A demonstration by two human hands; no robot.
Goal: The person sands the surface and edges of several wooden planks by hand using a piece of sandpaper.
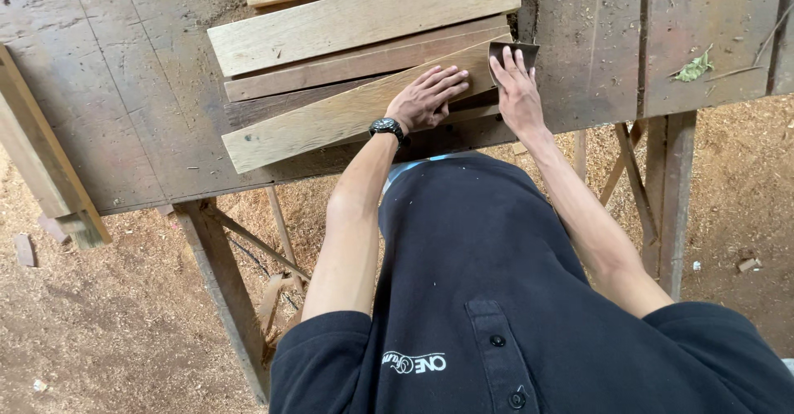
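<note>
**Two hands on a plank, one with a dark sheet**

While the left hand [428, 97] lies flat on the near plank [331, 120], its fingers [451, 79] are spread and pressed down on the wood, gripping nothing. A black wristwatch [387, 127] sits on that wrist. Just to the right, the right hand [517, 91] rests with its fingers [506, 65] stretched out over a small dark sheet [514, 50], holding it down against the right end of the same plank; the fingers lie flat on the sheet and do not curl round it.

This plank lies at a slant on the worn wooden desk [124, 91], its left end nearer than its right. Beyond it, further planks [364, 17] are stacked in a loose fan, pale ones on top and darker ones between. A green leaf [693, 68] lies on the desk far to the right, well apart from the hands. At the left edge of the desk a thick wooden beam [41, 157] leans. Sawdust covers the floor [99, 315] below, and the person's dark shirt [488, 298] fills the near part of the view.
</note>
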